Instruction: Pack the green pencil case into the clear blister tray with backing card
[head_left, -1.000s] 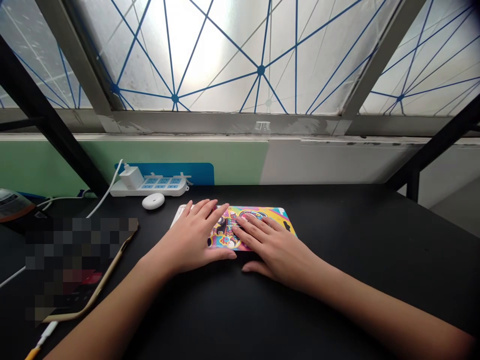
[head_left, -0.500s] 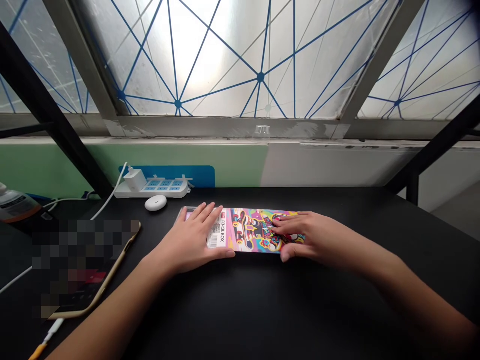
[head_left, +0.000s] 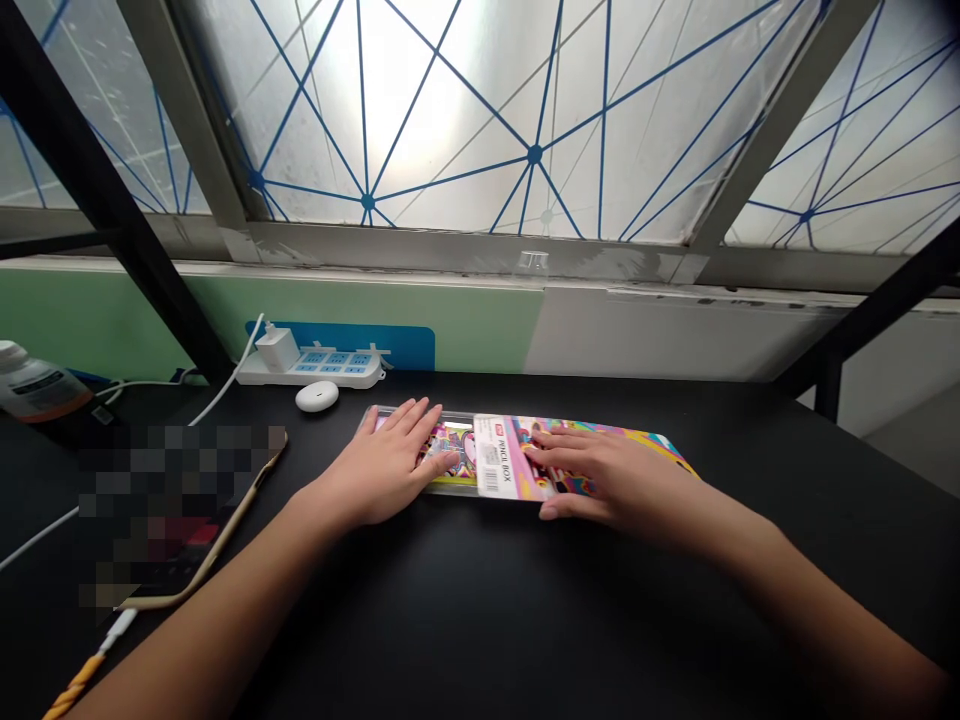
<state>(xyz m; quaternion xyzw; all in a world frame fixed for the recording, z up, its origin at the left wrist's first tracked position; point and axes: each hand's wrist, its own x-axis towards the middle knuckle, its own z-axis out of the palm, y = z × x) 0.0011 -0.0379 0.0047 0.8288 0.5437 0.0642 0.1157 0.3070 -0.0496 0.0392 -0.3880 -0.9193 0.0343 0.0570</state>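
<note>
A flat pencil box [head_left: 456, 445] with a bright cartoon print and a clear plastic edge lies on the black desk. Around its right part sits a colourful printed sleeve [head_left: 496, 455] marked "PENCIL BOX", sticking out past my right hand. My left hand [head_left: 397, 450] holds down the left end of the box, fingers stretched across it and thumb on the print. On the sleeve rests my right hand [head_left: 611, 470], its fingers over the top and its thumb at the near edge. The right hand hides much of the sleeve's print.
A white power strip [head_left: 330, 368] with a plugged-in charger stands by the wall, near a white oval case [head_left: 316, 396]. At left lie a phone-like device [head_left: 217, 545] with a cable and a bottle [head_left: 37, 385]. Black frame legs [head_left: 829, 385] flank the desk.
The sleeve has slid right along the box with my right hand, baring more of the box's print beside my left hand. The view has shifted slightly.
</note>
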